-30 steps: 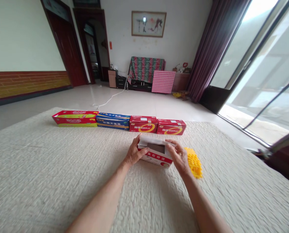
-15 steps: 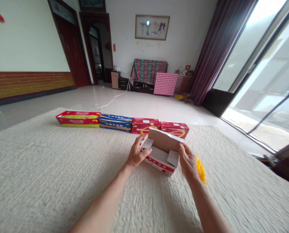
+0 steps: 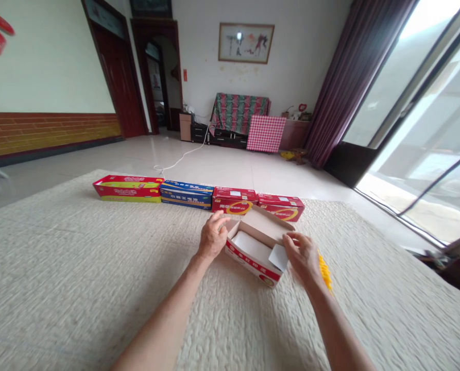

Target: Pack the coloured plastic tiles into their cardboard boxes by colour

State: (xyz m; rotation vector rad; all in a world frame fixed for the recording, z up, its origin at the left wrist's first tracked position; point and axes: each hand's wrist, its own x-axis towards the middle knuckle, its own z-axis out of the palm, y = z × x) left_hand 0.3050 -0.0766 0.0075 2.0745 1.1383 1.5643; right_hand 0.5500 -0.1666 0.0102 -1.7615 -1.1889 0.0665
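The open carton (image 3: 253,265) is set on the cream textured cover (image 3: 98,268), between the two hands and nearer than the row of boxes. Its long axis is laid aslant, from the far left, beside the left hand (image 3: 213,238), to the near right, below the right hand (image 3: 302,253). The printed long side is turned toward the viewer and a little to the left; the mouth is faced upward, and the lid (image 3: 266,221) is tipped back toward the row, by which the lower part of the rightmost box is partly hidden from view.

The carton's outside is coloured red and white, with pale characters printed along a red band and a round red-and-green picture near its right end. Inside, plain greyish-brown board and a whitish base are seen, and a pale end tab (image 3: 278,256) is slanted over the right end.

The left hand is held loosely curved, its fingers partly parted, at the left end. The right hand's fingers are bent at the right end; whether anything is pinched there cannot be told from this angle. Beyond, a red-and-lime box (image 3: 129,189), a blue box (image 3: 186,196) and two red boxes (image 3: 233,201) are lined up end to end. A yellow object (image 3: 325,273) is partly covered by the right wrist.
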